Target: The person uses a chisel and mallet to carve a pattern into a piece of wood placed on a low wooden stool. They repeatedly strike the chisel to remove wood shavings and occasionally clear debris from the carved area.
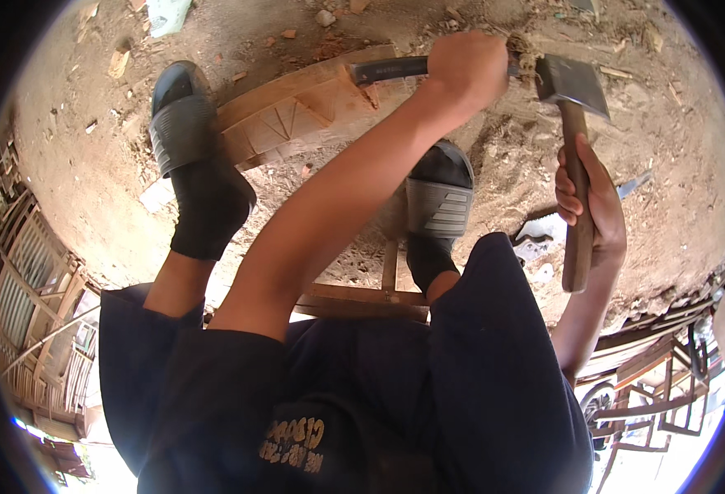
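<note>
Your left hand is fisted round the dark chisel, right hand clenching the hammer; a glancing blow could catch those far knuckles.

No packages, labels, signs, screens.

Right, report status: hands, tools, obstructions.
Left hand fisted on dark metal chisel. Right hand grips wooden-handled steel hammer, head at chisel's end. Carved wooden piece underfoot.

Left hand reaches far forward in a closed grip; right hand clenched, wrist upright.
</note>
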Demonstrator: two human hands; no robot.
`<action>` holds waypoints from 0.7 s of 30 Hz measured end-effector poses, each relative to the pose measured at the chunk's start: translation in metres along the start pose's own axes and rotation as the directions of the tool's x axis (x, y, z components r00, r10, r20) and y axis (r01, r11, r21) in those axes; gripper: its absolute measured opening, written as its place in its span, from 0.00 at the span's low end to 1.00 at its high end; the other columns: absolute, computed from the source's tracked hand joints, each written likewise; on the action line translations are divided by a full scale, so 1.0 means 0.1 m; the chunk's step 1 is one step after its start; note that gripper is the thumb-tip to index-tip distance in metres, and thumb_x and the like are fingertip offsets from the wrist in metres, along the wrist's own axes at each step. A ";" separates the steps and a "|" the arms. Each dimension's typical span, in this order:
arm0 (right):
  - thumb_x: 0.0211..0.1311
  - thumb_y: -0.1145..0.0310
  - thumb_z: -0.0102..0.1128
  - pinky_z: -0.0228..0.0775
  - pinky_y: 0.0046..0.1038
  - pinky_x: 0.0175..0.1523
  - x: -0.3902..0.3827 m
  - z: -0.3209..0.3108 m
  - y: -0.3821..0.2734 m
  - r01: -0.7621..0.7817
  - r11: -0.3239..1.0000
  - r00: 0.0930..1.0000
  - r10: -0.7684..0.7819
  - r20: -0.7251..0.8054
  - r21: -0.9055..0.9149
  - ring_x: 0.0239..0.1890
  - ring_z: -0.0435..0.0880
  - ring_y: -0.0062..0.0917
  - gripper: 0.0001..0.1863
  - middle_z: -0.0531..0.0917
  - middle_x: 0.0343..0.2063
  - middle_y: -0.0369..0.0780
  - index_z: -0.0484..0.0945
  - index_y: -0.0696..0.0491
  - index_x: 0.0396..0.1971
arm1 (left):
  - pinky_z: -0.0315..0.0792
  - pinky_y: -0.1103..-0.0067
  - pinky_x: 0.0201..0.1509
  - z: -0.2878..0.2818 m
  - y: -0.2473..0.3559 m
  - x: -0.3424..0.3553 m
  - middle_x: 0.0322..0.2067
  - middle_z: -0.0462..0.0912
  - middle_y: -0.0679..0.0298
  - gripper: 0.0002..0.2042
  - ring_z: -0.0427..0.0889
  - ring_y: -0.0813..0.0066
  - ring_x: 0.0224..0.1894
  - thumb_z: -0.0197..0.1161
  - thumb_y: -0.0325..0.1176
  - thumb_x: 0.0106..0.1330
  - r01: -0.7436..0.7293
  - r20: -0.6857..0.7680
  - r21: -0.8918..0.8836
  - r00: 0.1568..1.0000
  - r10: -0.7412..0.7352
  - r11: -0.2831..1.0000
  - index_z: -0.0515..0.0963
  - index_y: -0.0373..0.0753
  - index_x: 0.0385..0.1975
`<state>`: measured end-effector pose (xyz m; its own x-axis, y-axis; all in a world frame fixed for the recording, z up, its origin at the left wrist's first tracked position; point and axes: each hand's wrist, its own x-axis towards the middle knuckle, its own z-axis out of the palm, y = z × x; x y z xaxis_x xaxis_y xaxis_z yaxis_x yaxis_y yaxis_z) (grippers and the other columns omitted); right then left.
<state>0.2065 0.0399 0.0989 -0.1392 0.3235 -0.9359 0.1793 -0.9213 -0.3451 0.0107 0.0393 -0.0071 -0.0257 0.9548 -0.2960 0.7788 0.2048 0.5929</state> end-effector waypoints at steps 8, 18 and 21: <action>0.69 0.52 0.52 0.57 0.11 0.16 0.23 -0.27 -0.07 0.312 0.856 0.949 -0.305 -0.086 0.412 0.14 0.63 0.09 0.17 0.65 0.17 0.29 0.68 0.52 0.32 | 0.78 0.65 0.28 -0.15 0.09 -0.01 0.19 0.81 0.51 0.05 0.84 0.55 0.24 0.64 0.30 0.46 -0.009 0.022 -0.010 1.000 0.009 1.000 0.81 0.35 0.19; 0.70 0.51 0.48 0.58 0.15 0.15 0.05 0.09 0.32 0.040 0.973 0.999 -0.035 -0.029 0.228 0.12 0.64 0.12 0.17 0.67 0.16 0.32 0.67 0.51 0.33 | 0.78 0.66 0.29 -0.15 0.06 -0.07 0.19 0.81 0.52 0.08 0.84 0.56 0.24 0.66 0.35 0.45 -0.065 -0.126 -0.026 0.990 0.061 0.998 0.82 0.36 0.19; 0.70 0.52 0.49 0.57 0.15 0.15 0.17 -0.03 0.45 0.031 0.940 0.999 -0.025 -0.024 0.340 0.12 0.64 0.11 0.16 0.67 0.17 0.32 0.66 0.51 0.33 | 0.78 0.68 0.29 -0.26 0.14 -0.08 0.18 0.81 0.53 0.09 0.84 0.59 0.24 0.67 0.36 0.45 -0.072 -0.160 -0.149 0.986 0.048 0.986 0.82 0.36 0.19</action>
<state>0.2152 0.0045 0.0675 -0.1205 0.3512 -0.9285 -0.1671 -0.9292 -0.3298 0.0058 0.0397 0.0230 -0.0879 0.9857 -0.1439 0.6762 0.1651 0.7180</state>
